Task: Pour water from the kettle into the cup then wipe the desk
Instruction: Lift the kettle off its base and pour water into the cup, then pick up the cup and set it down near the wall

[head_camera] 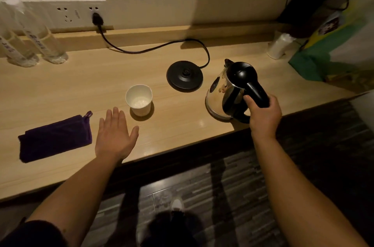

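A steel kettle (219, 93) with a black lid and handle stands near the front edge of the wooden desk (81, 85), off its round black base (184, 75). My right hand (263, 113) is wrapped around the kettle's handle. A white paper cup (139, 99) stands upright left of the base, with something pale at its bottom. My left hand (115, 135) lies flat and open on the desk just in front and left of the cup, not touching it. A folded dark purple cloth (54, 137) lies left of that hand.
The base's black cord (153, 48) runs to a wall socket (97, 18). Two clear plastic bottles (38, 38) stand at the back left. A white roll (280, 45) and a green-yellow bag (334, 52) sit at the far right. The desk's front edge drops to a dark floor.
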